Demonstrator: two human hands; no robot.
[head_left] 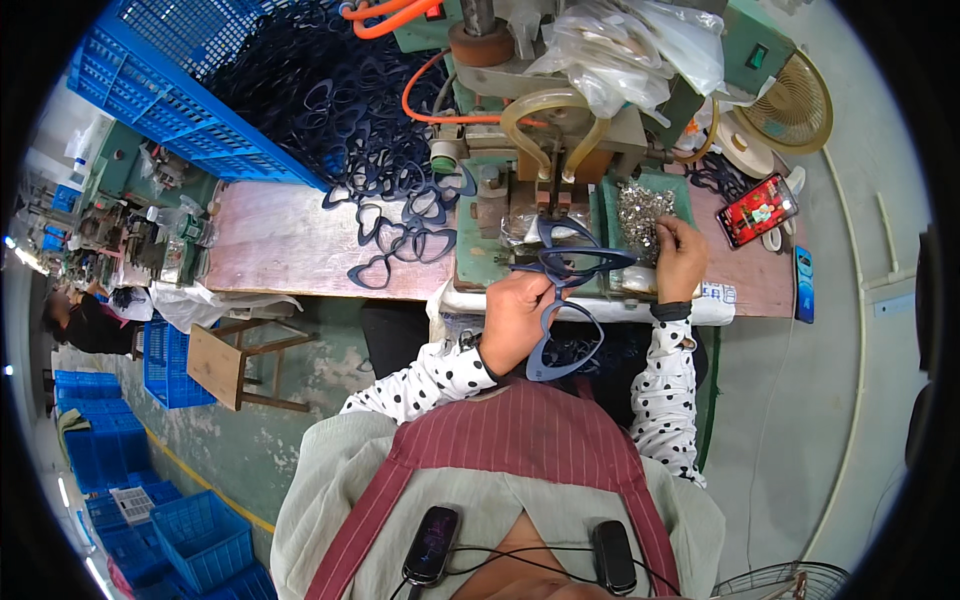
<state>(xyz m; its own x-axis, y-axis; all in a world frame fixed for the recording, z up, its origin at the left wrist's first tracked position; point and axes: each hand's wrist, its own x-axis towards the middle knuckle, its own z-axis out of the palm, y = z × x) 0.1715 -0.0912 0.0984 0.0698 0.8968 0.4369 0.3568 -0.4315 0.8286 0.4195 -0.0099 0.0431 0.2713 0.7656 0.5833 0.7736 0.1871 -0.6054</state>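
Note:
My left hand [515,318] is closed around several dark blue eyeglass frames [574,362], just in front of a green bench press [480,262]. One frame hangs down toward my lap, and others point up and right under the press head. My right hand [682,262] is at the near right edge of a heap of tiny silvery metal parts [640,212] in a green tray [675,184]. Its thumb and fingertips are pinched together. Whatever is between them is too small to make out.
A large pile of dark blue eyeglass frames [330,110] spills from a blue crate [180,115] onto the bench [260,235]. Right of the tray lie a phone with a lit red screen [757,210] and a blue phone [804,284]. A wooden stool [217,365] stands at left.

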